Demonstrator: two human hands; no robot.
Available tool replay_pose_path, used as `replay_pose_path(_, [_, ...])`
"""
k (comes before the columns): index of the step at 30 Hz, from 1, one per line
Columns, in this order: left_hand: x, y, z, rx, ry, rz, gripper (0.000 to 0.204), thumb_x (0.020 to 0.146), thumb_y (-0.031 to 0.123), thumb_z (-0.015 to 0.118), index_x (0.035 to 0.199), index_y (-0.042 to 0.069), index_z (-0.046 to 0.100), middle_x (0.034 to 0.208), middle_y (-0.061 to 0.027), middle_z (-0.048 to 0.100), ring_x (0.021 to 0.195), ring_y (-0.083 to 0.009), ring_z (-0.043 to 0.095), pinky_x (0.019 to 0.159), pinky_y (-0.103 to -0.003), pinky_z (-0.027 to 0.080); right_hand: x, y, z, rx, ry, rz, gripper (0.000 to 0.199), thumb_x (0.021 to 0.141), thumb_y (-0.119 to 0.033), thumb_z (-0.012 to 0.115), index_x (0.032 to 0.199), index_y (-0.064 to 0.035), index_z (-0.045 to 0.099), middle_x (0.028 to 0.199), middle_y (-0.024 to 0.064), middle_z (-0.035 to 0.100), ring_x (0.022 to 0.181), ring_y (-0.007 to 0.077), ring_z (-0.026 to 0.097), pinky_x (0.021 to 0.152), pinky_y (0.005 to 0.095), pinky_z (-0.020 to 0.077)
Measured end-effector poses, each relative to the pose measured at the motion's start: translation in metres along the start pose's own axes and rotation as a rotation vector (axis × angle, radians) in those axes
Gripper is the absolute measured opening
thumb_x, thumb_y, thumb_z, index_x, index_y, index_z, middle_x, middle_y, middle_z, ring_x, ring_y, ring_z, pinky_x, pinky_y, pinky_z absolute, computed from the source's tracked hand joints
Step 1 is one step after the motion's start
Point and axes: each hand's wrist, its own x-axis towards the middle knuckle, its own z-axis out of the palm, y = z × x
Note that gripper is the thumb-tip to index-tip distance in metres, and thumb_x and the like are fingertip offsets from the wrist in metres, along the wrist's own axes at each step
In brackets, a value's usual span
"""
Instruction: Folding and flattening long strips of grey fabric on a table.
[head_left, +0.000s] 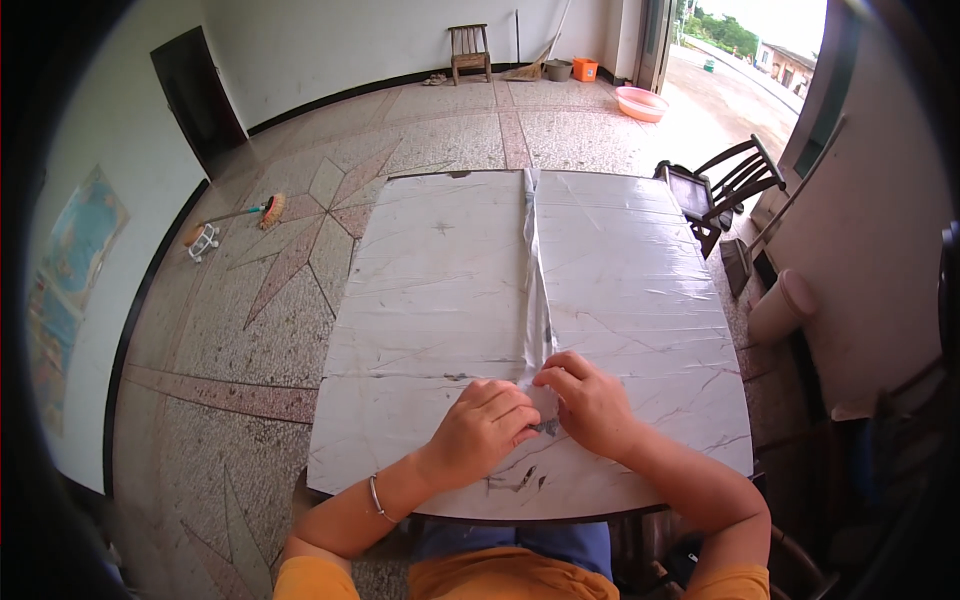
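Observation:
A long, narrow whitish strip (535, 270), creased and folded along its length, runs down the middle of a marble-patterned table (430, 270) from the far edge toward me. Whether it is cloth or plastic film, I cannot tell. My left hand (480, 428) is closed at its near end, fingers curled and pinched. Right beside it, my right hand (592, 405) bends thumb and fingers around the same end. Between the two hands shows a pale flat bit of it with a small grey patch below. The fingertips partly cover what they grip.
A dark wooden chair (715, 190) stands at the table's far right corner, with a dustpan (737, 265) and a pinkish bin (783, 305) nearby. A brush (270, 210) lies on the floor at left. Along the back are a small chair (469, 52), an orange bucket (585, 69) and a pink basin (641, 103).

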Motion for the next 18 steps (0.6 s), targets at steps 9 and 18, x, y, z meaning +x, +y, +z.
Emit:
replay_pose_path(9, [-0.016, 0.002, 0.009, -0.032, -0.226, 0.195, 0.016, 0.082, 0.013, 0.067, 0.096, 0.007, 0.066, 0.101, -0.0049, 0.064, 0.105, -0.0231, 0.061, 0.096, -0.037, 0.046, 0.064, 0.049, 0.016, -0.078, 0.015, -0.072, 0.034, 0.075, 0.008, 0.059, 0.105, -0.0073, 0.065, 0.104, 0.0093, 0.063, 0.104, 0.032, 0.06, 0.087, 0.0412, 0.0513])
replay_pose_path(18, [-0.022, 0.007, 0.007, -0.111, -0.357, 0.186, 0.018, 0.081, 0.008, 0.064, 0.098, 0.005, 0.068, 0.103, -0.0076, 0.066, 0.108, -0.024, 0.061, 0.095, -0.037, 0.049, 0.154, 0.108, 0.035, -0.055, 0.159, 0.036, 0.037, 0.075, 0.014, 0.051, 0.101, -0.0044, 0.069, 0.103, 0.0142, 0.066, 0.109, 0.0353, 0.059, 0.092, 0.0418, 0.0494])
